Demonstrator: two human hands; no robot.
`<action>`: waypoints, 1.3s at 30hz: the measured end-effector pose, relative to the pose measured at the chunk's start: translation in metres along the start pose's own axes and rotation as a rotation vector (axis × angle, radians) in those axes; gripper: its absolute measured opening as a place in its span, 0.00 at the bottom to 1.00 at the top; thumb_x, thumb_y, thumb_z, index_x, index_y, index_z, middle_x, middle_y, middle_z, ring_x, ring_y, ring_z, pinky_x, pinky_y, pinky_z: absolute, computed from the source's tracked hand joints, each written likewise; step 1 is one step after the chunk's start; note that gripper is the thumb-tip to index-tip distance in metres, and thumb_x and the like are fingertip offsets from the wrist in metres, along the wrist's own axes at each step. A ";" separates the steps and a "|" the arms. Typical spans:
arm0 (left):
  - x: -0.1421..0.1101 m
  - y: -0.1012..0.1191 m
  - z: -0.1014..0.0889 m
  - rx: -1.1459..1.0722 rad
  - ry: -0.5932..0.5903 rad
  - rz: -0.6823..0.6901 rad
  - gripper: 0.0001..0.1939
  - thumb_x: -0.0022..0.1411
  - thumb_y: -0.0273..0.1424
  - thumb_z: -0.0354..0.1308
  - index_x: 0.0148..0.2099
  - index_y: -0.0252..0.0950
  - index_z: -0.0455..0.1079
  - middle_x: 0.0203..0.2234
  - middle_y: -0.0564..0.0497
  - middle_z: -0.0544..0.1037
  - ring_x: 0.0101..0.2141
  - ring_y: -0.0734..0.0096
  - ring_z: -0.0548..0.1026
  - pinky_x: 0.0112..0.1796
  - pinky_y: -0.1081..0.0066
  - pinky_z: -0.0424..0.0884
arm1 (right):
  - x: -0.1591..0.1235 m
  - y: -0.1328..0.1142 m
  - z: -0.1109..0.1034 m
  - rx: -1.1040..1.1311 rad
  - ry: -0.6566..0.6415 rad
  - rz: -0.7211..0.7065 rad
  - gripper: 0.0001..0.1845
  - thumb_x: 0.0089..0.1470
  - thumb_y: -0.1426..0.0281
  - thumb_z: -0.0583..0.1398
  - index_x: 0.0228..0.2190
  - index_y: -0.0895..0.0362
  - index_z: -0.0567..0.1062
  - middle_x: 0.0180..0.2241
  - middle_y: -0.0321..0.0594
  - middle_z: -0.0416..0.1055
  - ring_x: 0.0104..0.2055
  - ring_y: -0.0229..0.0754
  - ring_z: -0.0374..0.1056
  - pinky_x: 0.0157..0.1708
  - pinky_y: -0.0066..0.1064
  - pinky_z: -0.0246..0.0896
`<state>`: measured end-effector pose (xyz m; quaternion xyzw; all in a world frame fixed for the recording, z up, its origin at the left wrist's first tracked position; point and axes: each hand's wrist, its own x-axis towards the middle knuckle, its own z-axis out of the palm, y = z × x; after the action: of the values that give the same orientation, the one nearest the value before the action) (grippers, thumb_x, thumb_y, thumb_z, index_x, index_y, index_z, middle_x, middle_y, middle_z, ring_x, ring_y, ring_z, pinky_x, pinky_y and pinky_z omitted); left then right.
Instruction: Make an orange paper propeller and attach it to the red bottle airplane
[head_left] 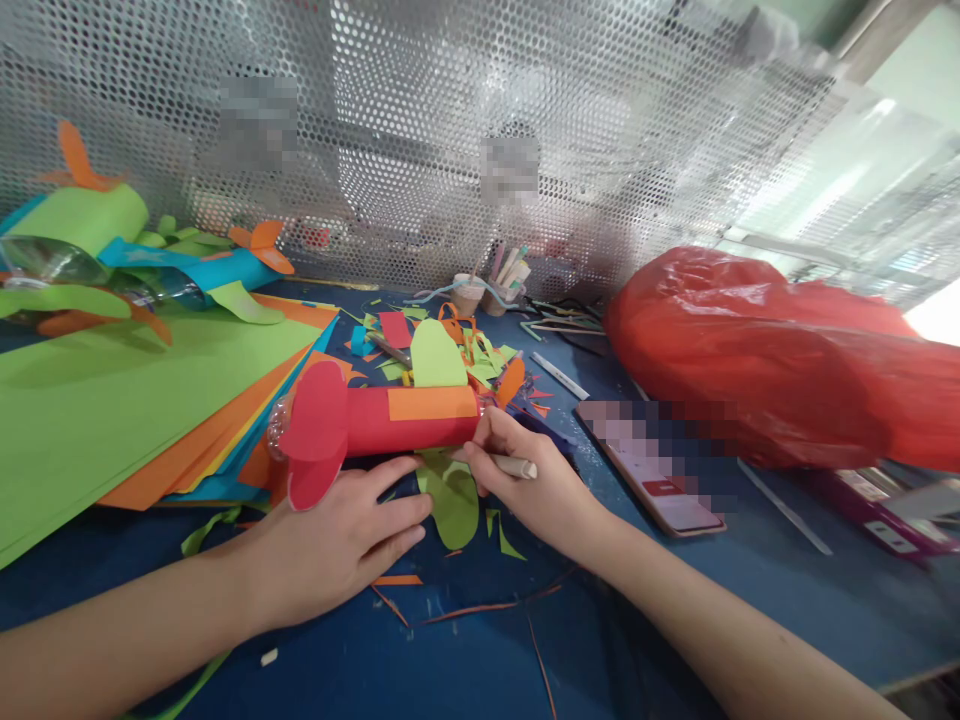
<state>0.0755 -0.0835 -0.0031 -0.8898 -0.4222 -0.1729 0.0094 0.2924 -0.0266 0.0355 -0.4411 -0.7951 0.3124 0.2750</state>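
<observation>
Your forearms (pixel 697 612) enter from the lower corners. Just above your hands, left of centre, lies the red paper-wrapped bottle (pixel 367 428), its long axis running left to right. Your left hand (pixel 352 525), fingers loosely spread, lies along its near side, holding nothing that shows; your right hand (pixel 529 480), pinching a pale pen (pixel 516 466), is nearest its right end.

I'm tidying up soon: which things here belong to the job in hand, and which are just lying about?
In use:
- red paper-wrapped bottle
- rounded green paper
- pen in the right hand

Probably lying about:
- red plastic bag
- phone
- paper scraps
</observation>
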 end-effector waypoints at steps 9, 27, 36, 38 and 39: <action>0.001 0.001 -0.002 0.016 -0.010 0.016 0.22 0.72 0.37 0.38 0.53 0.45 0.73 0.56 0.41 0.71 0.41 0.53 0.79 0.41 0.50 0.76 | 0.001 -0.002 -0.005 -0.022 0.028 0.041 0.08 0.53 0.72 0.53 0.23 0.53 0.60 0.16 0.26 0.58 0.17 0.32 0.53 0.19 0.24 0.48; 0.003 0.001 -0.005 0.007 -0.039 0.011 0.20 0.72 0.37 0.40 0.52 0.44 0.73 0.57 0.43 0.70 0.41 0.57 0.78 0.41 0.55 0.76 | -0.003 -0.012 -0.015 0.004 0.015 0.076 0.11 0.46 0.76 0.53 0.18 0.53 0.58 0.11 0.25 0.54 0.15 0.32 0.51 0.17 0.26 0.44; 0.000 0.000 0.000 0.004 -0.002 -0.001 0.20 0.72 0.38 0.40 0.52 0.46 0.73 0.57 0.43 0.70 0.41 0.56 0.79 0.41 0.54 0.76 | -0.004 -0.009 -0.009 0.058 -0.001 0.055 0.09 0.48 0.75 0.52 0.21 0.53 0.58 0.13 0.25 0.57 0.16 0.33 0.54 0.18 0.25 0.47; 0.000 0.000 -0.001 0.013 -0.016 0.000 0.20 0.72 0.38 0.40 0.52 0.46 0.73 0.56 0.43 0.70 0.41 0.55 0.78 0.41 0.53 0.76 | -0.004 -0.008 -0.006 0.068 -0.010 0.047 0.08 0.49 0.74 0.52 0.22 0.53 0.59 0.14 0.26 0.58 0.16 0.33 0.55 0.18 0.25 0.48; 0.001 0.000 -0.001 0.022 -0.022 0.001 0.20 0.72 0.37 0.40 0.52 0.46 0.73 0.56 0.43 0.70 0.42 0.55 0.78 0.41 0.54 0.77 | -0.004 -0.007 -0.005 0.075 -0.016 0.045 0.08 0.50 0.74 0.52 0.22 0.53 0.59 0.14 0.26 0.59 0.16 0.33 0.56 0.18 0.25 0.48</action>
<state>0.0758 -0.0833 -0.0019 -0.8918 -0.4235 -0.1586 0.0148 0.2939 -0.0316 0.0432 -0.4458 -0.7748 0.3518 0.2778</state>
